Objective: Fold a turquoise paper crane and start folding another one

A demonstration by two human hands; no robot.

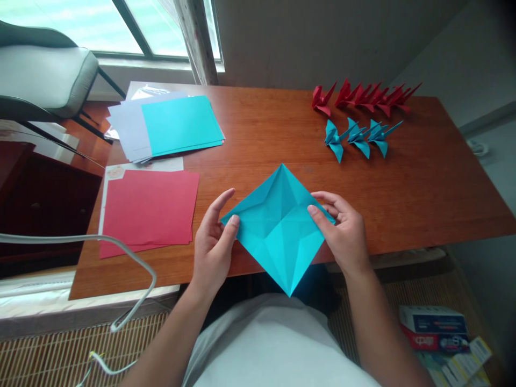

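A creased turquoise paper square [278, 226] is held diamond-wise above the near edge of the wooden table [423, 183]. My left hand [213, 242] pinches its left corner between thumb and fingers. My right hand [342, 231] pinches its right corner the same way. The bottom tip of the paper hangs past the table edge over my lap.
Red paper sheets [149, 209] lie at the left. A stack of turquoise paper [181, 123] on lilac sheets [124, 129] lies behind them. Three turquoise folded cranes [358, 137] and several red cranes [366, 97] stand at the back right. A chair [44, 70] and a white cable [133, 258] are at the left. Boxes [439, 333] lie on the floor.
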